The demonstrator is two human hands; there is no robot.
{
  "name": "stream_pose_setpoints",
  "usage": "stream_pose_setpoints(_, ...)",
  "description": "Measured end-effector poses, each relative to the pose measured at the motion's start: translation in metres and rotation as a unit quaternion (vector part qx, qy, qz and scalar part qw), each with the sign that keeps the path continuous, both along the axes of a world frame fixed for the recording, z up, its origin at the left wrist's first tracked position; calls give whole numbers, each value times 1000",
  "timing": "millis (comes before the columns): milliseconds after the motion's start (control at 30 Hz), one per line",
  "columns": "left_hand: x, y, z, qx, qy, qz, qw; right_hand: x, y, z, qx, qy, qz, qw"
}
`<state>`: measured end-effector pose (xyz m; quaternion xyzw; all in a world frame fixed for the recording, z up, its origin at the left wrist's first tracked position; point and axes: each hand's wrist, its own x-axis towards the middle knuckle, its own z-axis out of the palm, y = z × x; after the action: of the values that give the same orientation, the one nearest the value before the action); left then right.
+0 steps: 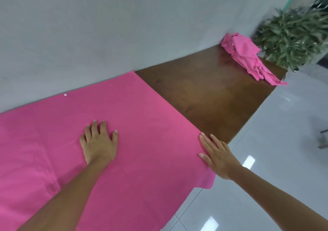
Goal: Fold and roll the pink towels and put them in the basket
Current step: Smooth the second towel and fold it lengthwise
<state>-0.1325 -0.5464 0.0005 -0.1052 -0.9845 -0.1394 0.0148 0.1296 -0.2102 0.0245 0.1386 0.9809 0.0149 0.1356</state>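
Item one: large bright-pink rectangular towel (142,117), spread flat across the near part of a dark brown polished wooden table (209,92). Its far edge runs along a plain pale grey wall (106,26), and its near right corner droops over the table's edge. Soft creases show in the left portion, and a small white speck (65,94) sits near the far edge. Item two: left hand (99,143), palm down on the middle of the towel, fingers spread and only slightly bent, pressing the fabric and gripping nothing. Item three: right hand (218,157), palm down at the towel's right edge near the table's front edge. Its fingers are straight and close together, lying partly on the towel and partly on bare wood, holding nothing. Item four: crumpled heap of matching pink cloth (246,57), at the table's far end against the wall, well apart from the spread towel, with one trailing end reaching the table's corner. Item five: bushy green leafy plant (292,35), just beyond the heap and off the table's far end. Item six: glossy white tiled floor (266,159), to the right of the table, showing light reflections.
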Motion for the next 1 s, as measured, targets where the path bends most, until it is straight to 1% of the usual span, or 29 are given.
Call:
stream_pose_setpoints(233,-1,-2,-2,11,1,-14,1000,41,-2,3,45,-20,-66,997)
stream_pose_setpoints(333,-2,-2,-3,18,1,-17,1000,49,-5,9,68,-39,-133,988)
stream_pose_setpoints(433,-3,-2,-4,26,7,-24,999,49,-7,15,36,-51,-239,969)
stream_pose_setpoints(500,-3,-2,-5,29,10,-27,999,49,-9,20,-1,-47,-270,962)
stream_pose_setpoints(667,-4,-1,-5,21,3,-34,999,56,-18,26,-71,-9,-299,952)
stream_pose_setpoints(767,-3,1,-4,23,15,-53,998,56,-23,26,-101,52,-287,951)
stream_pose_setpoints(867,-1,12,0,34,40,-104,993,51,-24,23,-112,93,-275,950)
stream_pose_setpoints(1000,-5,36,7,33,47,-207,977,41,-13,25,-134,143,-297,935)
